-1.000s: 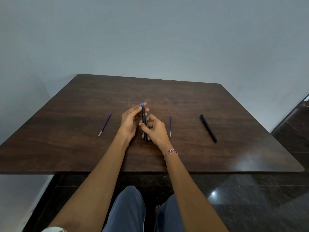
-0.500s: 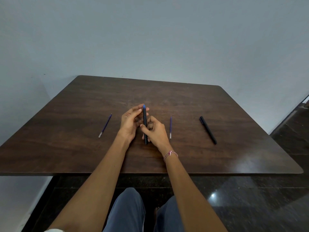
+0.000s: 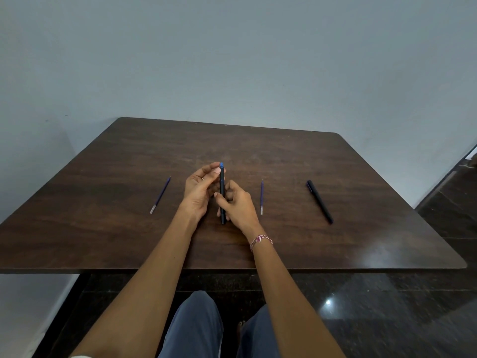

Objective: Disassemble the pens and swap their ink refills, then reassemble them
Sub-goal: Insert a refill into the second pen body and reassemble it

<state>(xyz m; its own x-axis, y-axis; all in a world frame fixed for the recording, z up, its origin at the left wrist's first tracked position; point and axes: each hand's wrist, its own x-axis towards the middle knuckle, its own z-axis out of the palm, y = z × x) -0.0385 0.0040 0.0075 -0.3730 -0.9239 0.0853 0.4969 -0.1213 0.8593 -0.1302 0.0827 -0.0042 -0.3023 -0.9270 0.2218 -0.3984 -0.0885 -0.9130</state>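
Both hands hold a black pen with a blue end [image 3: 222,184] upright over the middle of the brown table [image 3: 103,228]. My left hand [image 3: 200,191] pinches its upper part near the blue end. My right hand [image 3: 238,202] grips its lower half. One blue refill [image 3: 160,195] lies on the table to the left of my hands. A second blue refill [image 3: 262,197] lies just right of my right hand. Further right lies a second black pen [image 3: 319,201], slanted.
A plain grey wall stands behind the table's far edge. Dark glossy floor [image 3: 387,306] shows in front of and to the right of the table. My knees in blue trousers [image 3: 196,329] are under the near edge.
Both hands stay on the black pen with only small finger shifts. The refills and the other pen have not moved.
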